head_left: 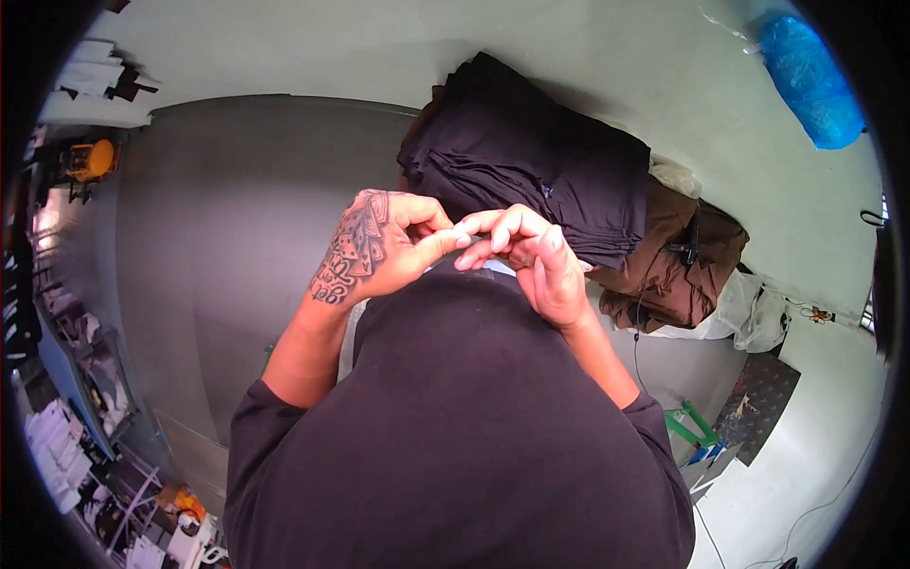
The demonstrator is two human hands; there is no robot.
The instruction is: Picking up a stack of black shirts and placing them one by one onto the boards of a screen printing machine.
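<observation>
In front of my chest, both hands are raised and meet at the fingertips. My left hand (pixel 379 248) is closed in a pinch, thumb against index finger. Whatever sits between those tips is too small to make out. My right hand (pixel 538 254) has its fingers loosely bent and apart, its thumb away from them. One of its fingertips touches the left hand's pinch. Just beyond the hands lies a thick stack of folded black cloth (pixel 531 142). A bit of pale, bluish-white material (pixel 499 267) shows below the right fingers; its kind is unclear.
A grey tabletop (pixel 256 180) spreads ahead and to the left. Right of the stack are brown cloth (pixel 697 275) and clear plastic wrapping (pixel 754 313). A blue plastic bag (pixel 810 81) is at the far right. Green metal framing (pixel 694 425) stands low on the right.
</observation>
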